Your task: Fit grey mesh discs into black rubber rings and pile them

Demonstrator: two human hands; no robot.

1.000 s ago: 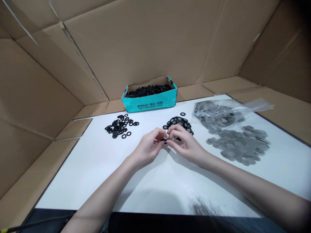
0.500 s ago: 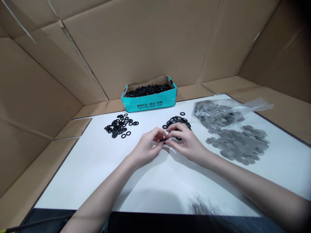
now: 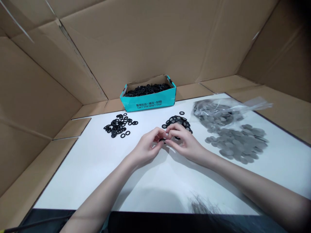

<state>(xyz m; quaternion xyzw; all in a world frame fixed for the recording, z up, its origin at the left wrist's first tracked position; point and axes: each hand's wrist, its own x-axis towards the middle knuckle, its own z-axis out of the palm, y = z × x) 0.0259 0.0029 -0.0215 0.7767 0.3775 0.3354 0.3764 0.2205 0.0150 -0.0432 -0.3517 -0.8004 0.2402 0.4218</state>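
My left hand [image 3: 150,142] and my right hand [image 3: 183,139] meet over the middle of the white table. Between their fingertips they pinch a small black ring [image 3: 162,140], largely covered by the fingers. Whether a grey disc sits inside it I cannot tell. Just behind my right hand lies a pile of black rings with grey discs in them [image 3: 179,119], partly hidden by that hand. To the left is a loose heap of bare black rings [image 3: 119,124]. Right of my right hand, flat grey discs [image 3: 240,144] are spread in a heap.
A turquoise box [image 3: 149,101] full of black rings stands at the back. Behind the grey discs lies a clear plastic bag [image 3: 216,111] holding more discs. Cardboard walls [image 3: 145,42] enclose the white table [image 3: 97,168] at the back and sides.
Both hands stay together at the same spot, with only slight finger movement around the black ring. The whole view has shifted very slightly.
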